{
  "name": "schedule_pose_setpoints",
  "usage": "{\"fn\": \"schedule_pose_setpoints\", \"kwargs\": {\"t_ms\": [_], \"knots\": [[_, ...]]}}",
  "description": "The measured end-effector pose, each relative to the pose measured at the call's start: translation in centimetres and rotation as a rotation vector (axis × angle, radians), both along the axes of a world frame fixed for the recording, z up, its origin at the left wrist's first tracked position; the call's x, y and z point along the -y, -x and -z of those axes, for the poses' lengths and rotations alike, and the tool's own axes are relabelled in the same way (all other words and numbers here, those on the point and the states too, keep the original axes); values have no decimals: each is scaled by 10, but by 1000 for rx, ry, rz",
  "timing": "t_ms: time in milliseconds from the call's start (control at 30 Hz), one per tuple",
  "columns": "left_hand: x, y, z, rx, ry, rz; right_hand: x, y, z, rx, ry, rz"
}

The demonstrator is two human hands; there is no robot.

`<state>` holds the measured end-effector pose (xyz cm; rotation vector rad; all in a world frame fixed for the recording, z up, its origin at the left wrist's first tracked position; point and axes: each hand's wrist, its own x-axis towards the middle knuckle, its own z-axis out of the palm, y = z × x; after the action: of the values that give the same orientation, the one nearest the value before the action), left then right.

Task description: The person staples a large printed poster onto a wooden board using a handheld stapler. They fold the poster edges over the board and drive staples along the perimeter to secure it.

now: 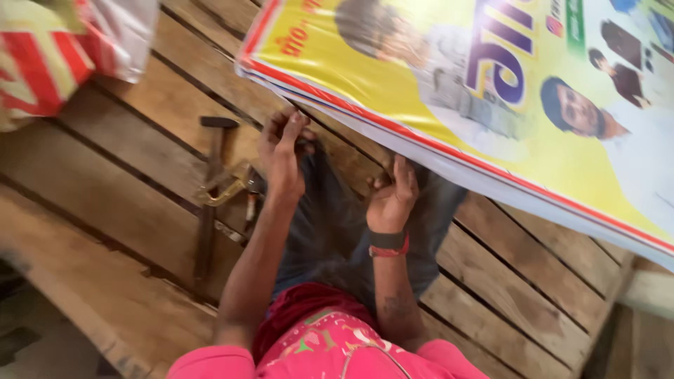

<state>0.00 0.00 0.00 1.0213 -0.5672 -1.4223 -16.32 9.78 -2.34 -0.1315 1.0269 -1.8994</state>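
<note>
**Yellow banner stack held at its edge over plank floor**

Wooden plank floor (140, 147) underfoot, boards running diagonally, gaps between them. Two hands counted, both the wearer's own. Left hand (282, 156) raised to the lower edge of the banner stack (393, 77), fingers curled and loosely gathered at the rim; exact grip blurred, cannot tell whether pinching or only touching. Right hand (393, 196) just beside it, palm up, fingers half bent under the same edge, thumb side toward the knee; contact with the underside likely hidden, cannot tell. One dark wristband (388, 242) with a red strand on the right wrist.

Banner stack: several flat sheets, at least two layers seen at the rim, top sheet glossy yellow with a red and white border, printed portraits and large purple lettering. Lying tilted across the upper right, lower edge over the wearer's knees, far end running out of view.

One hammer (210, 182) on the boards left of the left hand, dark head, long wooden handle. One brass-coloured metal piece (225, 188) lying across the handle. One red, white and yellow sack (49, 56) at upper left. Pink garment (330, 351) and dark trousers (337, 224) below.
</note>
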Motion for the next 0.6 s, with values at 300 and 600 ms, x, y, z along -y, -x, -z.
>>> {"fn": "schedule_pose_setpoints", "kwargs": {"t_ms": [300, 600], "knots": [[33, -3, -26, -11, 2, -160, 14, -21, 2, -134, 23, -63], [37, 5, -47, 325, -12, -191, 15, -33, 26, -110, 11, -111]]}}
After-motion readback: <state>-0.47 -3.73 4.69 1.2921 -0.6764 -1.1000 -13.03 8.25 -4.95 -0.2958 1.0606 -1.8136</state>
